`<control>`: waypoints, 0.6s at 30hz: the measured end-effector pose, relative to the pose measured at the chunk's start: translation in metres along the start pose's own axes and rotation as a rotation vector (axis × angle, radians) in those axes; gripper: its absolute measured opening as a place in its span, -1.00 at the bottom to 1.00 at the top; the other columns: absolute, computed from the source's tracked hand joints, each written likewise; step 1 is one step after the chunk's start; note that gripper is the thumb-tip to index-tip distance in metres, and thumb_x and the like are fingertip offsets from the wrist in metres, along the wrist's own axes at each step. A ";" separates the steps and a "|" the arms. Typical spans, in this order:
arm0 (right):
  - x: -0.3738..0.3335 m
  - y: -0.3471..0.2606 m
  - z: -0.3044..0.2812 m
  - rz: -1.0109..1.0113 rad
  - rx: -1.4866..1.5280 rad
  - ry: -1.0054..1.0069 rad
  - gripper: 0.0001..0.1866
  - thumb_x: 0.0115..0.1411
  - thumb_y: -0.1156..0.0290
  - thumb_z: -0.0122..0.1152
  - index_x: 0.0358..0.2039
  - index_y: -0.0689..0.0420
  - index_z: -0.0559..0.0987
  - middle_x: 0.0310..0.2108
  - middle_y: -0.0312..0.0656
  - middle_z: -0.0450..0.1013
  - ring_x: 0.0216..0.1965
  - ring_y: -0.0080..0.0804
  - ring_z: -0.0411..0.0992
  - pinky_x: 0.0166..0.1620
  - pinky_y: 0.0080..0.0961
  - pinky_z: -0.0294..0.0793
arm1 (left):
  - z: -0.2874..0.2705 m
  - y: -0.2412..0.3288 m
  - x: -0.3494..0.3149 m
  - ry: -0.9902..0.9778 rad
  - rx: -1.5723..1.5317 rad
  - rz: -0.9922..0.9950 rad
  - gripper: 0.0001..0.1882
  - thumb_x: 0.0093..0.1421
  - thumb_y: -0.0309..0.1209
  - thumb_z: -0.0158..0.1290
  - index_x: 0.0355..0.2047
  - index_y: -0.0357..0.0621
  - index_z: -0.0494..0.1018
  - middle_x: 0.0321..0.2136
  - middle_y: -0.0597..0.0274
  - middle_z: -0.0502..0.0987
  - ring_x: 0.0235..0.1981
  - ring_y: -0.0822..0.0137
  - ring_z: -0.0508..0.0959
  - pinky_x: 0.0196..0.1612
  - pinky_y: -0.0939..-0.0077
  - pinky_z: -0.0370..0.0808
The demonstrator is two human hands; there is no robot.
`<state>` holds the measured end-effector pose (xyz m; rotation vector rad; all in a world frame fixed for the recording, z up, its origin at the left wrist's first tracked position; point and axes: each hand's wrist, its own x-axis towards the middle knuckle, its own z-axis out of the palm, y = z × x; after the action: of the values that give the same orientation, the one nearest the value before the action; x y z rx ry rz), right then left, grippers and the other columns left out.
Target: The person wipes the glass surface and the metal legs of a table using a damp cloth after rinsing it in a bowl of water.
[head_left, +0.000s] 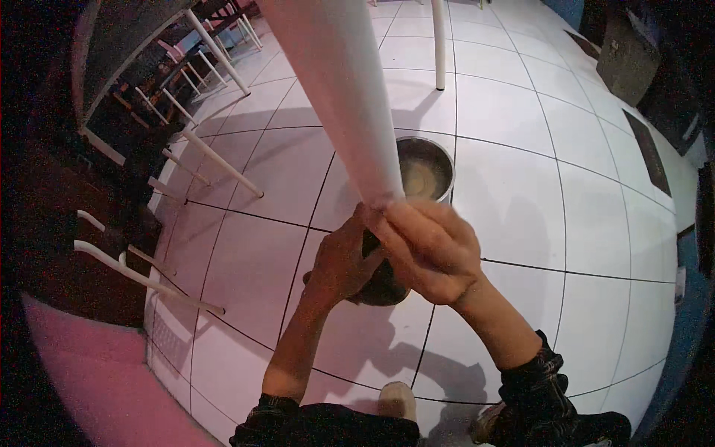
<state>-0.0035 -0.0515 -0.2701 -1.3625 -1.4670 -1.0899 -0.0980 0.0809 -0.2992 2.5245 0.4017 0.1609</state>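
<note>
A thick white pole [342, 89] slants down from the top of the view and narrows toward my hands. My right hand [432, 249] is closed at its lower end, the fingers curled against the tip. On the other side, my left hand [339, 257] is closed too, with its fingertips near the same tip; what lies inside its grip is hidden. Below and between both hands shows a dark rounded object [383, 287], mostly covered by them. Just beyond my right hand, a metal pot [450, 167] stands on the floor with murky liquid [421, 179] in it, partly hidden by the pole.
White floor tiles [506, 216] surround me. Several white metal furniture legs [223, 164] stand at the left, and another leg [439, 45] is at the far middle. A pink surface [82, 357] is at lower left. Dark furniture [629, 63] lines the far right.
</note>
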 end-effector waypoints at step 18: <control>0.009 -0.002 0.002 -0.126 -0.082 -0.061 -0.71 -0.18 0.67 0.34 -0.36 0.15 0.63 -0.22 -0.22 0.51 -0.31 -0.37 0.49 -0.32 -0.52 0.50 | 0.009 -0.006 -0.007 0.057 -0.046 0.018 -0.37 0.06 -0.28 0.17 0.10 -0.06 0.17 -0.18 -0.01 0.51 -0.20 -0.03 0.55 -0.19 0.15 0.49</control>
<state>-0.0063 -0.0474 -0.2621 -1.3855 -1.5859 -1.2093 -0.1047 0.0785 -0.3101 2.4839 0.3933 0.2465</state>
